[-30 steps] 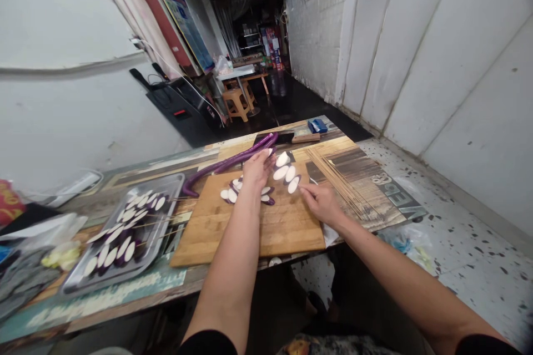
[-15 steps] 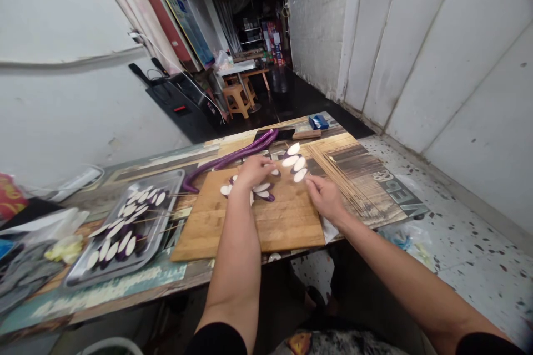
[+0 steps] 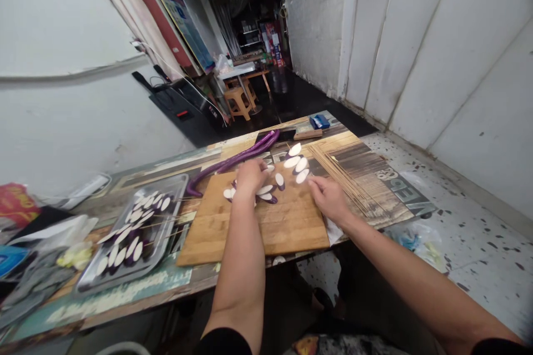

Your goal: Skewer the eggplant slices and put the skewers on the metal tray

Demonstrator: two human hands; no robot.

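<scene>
My right hand (image 3: 328, 197) is closed around the near end of a thin skewer, at the right edge of the cutting board (image 3: 208, 230). Several white, purple-skinned eggplant slices (image 3: 301, 165) are threaded on that skewer. Over the board, my left hand (image 3: 252, 175) has its fingers bent together at an eggplant slice (image 3: 270, 168); the back of the hand hides part of the grip. A single slice (image 3: 280, 181) lies on the wood between the hands. More loose slices (image 3: 266, 193) lie beside and partly behind my left hand.
Skewered slices fill a metal tray (image 3: 160, 249) on the left. Whole long eggplants (image 3: 233, 161) lie behind the board, near a wooden-handled knife (image 3: 308, 135) and a blue box (image 3: 319, 121). Bare skewers (image 3: 339, 180) are spread at the right. A grey cloth (image 3: 37, 283) lies far left.
My left hand has drawn back slightly left, toward the loose slices. A slice that was by its fingertips now lies apart on the board. My right hand keeps holding the skewer; the view shifted slightly.
</scene>
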